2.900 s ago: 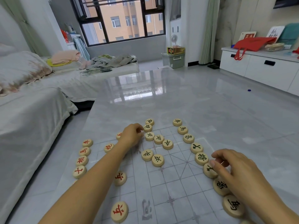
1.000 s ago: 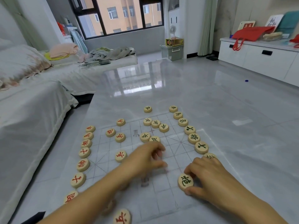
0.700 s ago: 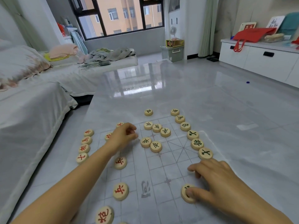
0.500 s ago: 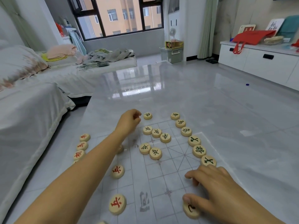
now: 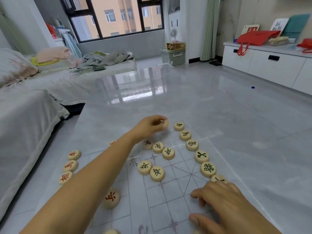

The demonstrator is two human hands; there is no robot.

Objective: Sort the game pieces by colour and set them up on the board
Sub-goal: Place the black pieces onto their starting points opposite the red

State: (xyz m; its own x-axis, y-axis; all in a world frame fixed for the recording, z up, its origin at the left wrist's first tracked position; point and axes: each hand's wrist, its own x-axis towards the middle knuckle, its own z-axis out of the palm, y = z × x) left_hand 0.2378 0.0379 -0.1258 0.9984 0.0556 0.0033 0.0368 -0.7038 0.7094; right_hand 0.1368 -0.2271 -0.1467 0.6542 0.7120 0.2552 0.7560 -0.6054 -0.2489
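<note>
At the far edge of the board (image 5: pixel 170 196), my left hand (image 5: pixel 149 126) pinches one pale round piece (image 5: pixel 164 123) between thumb and fingertips, lifted and tilted so its face turns away from me; half a second ago that hand was short of the far row and the spot beside the outermost dark piece (image 5: pixel 179 126) still held a disc. My right hand (image 5: pixel 224 206) rests low on the near right of the board, fingers loosely curled and spread, and I cannot tell whether it presses a piece underneath; earlier a disc showed under its thumb, now none does. Dark-lettered pieces run in a curved line from the far edge down the right side toward that hand, the characters reading roughly toward me, and five more dark ones (image 5: pixel 157 173) cluster mid-board in two slanted short rows. Red-lettered pieces (image 5: pixel 70 166) stand in a column off the left edge of the board, with another red one (image 5: pixel 111 198) on the grid near my left forearm. The board lies flat on the glossy grey worktop (image 5: pixel 236 132), its long axis running away from me.
</note>
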